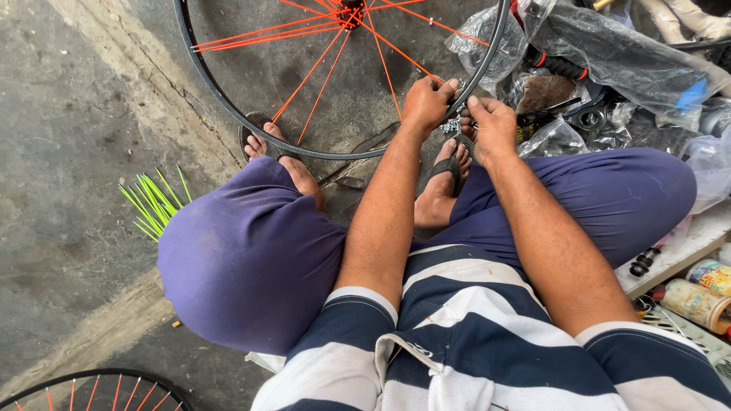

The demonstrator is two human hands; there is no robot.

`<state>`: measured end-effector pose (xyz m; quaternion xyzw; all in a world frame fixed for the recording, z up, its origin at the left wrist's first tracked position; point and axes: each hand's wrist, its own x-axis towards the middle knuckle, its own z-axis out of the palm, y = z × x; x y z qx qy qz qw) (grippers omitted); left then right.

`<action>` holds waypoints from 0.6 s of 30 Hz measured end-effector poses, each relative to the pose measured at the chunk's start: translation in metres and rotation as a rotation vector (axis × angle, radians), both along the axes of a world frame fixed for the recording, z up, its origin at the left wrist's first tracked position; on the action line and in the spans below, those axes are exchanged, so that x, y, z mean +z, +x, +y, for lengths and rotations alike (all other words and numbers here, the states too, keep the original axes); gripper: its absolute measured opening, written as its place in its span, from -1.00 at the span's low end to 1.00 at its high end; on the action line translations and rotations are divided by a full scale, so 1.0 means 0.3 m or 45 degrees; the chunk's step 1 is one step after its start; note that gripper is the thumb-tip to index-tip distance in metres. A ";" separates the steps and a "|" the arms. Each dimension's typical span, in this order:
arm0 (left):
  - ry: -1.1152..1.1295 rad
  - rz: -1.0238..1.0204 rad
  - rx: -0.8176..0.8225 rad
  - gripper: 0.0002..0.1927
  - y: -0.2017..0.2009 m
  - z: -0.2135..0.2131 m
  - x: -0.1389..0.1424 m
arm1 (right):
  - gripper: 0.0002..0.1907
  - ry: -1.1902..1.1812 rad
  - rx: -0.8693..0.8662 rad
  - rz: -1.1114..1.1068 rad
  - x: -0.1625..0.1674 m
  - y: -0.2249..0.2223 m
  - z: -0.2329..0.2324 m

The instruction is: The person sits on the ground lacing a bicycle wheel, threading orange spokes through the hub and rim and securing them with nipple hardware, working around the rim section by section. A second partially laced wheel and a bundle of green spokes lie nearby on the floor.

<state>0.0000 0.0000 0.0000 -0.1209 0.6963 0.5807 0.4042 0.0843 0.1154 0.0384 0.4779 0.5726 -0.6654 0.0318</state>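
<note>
A bicycle wheel with a black rim (199, 72) and orange spokes (312, 68) stands on the concrete in front of my feet. My left hand (426, 103) pinches the rim's near right edge with its fingers closed. Right beside it, my right hand (493, 125) has its fingers closed too, next to a small metal spoke tool (451, 124) between both hands. Which hand holds the tool is unclear. I sit low, knees apart in blue trousers, feet in sandals under the rim.
A bundle of green spokes (152, 202) lies on the floor at the left. Clear plastic bags with bike parts (609, 53) pile up at the upper right. Cans (697, 303) and small parts sit at the right edge. Another orange-spoked wheel (99, 390) shows at bottom left.
</note>
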 end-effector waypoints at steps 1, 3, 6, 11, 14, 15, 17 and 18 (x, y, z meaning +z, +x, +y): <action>0.008 0.013 0.010 -0.60 0.002 0.004 -0.010 | -0.82 0.026 0.008 -0.031 0.012 -0.014 -0.010; 0.028 0.017 0.017 -0.60 0.004 0.015 -0.030 | -0.69 0.029 0.025 -0.054 0.040 -0.048 -0.031; 0.062 -0.012 0.031 -0.59 0.020 0.026 -0.069 | -0.61 -0.021 -0.058 -0.109 0.077 -0.056 -0.044; 0.040 -0.017 0.020 -0.59 0.025 0.042 -0.104 | -0.70 -0.047 0.073 0.015 0.132 -0.090 -0.069; 0.256 -0.182 0.142 -0.61 0.033 0.053 -0.127 | -0.56 -0.013 0.002 -0.150 0.150 -0.108 -0.074; 0.210 -0.132 0.121 -0.61 0.037 0.052 -0.133 | -0.61 -0.047 -0.059 -0.119 0.159 -0.102 -0.078; 0.125 -0.025 0.079 -0.60 0.034 0.057 -0.142 | -0.68 -0.044 -0.026 -0.056 0.167 -0.112 -0.078; 0.135 -0.033 0.083 -0.59 0.028 0.060 -0.147 | -0.70 -0.010 0.066 -0.027 0.165 -0.123 -0.076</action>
